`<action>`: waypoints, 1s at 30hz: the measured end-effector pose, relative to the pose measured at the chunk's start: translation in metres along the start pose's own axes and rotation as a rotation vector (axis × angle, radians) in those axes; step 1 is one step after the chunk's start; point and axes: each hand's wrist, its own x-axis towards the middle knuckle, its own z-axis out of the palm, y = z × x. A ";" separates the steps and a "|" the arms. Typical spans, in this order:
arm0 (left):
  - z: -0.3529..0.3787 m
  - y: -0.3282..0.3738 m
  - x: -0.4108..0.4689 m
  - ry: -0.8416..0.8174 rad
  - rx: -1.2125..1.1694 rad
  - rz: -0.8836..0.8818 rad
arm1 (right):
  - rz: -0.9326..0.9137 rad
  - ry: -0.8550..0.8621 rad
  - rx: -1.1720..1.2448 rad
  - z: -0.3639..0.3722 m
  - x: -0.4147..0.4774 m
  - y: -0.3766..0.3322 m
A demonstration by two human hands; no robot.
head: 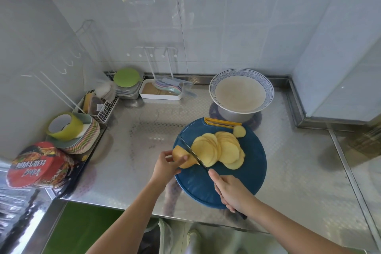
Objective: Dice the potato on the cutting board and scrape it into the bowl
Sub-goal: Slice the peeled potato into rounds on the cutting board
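The left hand (165, 164) curls its fingers around the uncut piece of potato (182, 158) at the left edge of the round blue cutting board (249, 177). The right hand (231, 192) grips the handle of the knife (192, 151), and the blade stands against the potato's cut face. Thin round slices (222, 148) lie overlapping on the middle of the board. The bowl (241, 72) stands just behind the board. It seems to hold something pale, but this is hard to see.

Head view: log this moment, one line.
stage: slicing | left hand: holds potato | right hand: grips knife | slices: on cutting board
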 end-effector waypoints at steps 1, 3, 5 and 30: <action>-0.001 0.000 0.000 -0.008 -0.046 -0.016 | -0.036 0.017 -0.041 0.003 -0.001 -0.004; -0.001 -0.002 0.000 -0.025 -0.105 -0.031 | -0.093 0.040 -0.143 0.007 -0.001 -0.009; -0.001 -0.002 -0.001 -0.043 -0.139 -0.034 | -0.112 0.061 -0.214 0.009 -0.001 -0.010; -0.014 -0.024 0.008 -0.054 -0.158 -0.015 | -0.079 -0.030 -0.548 0.013 -0.006 -0.026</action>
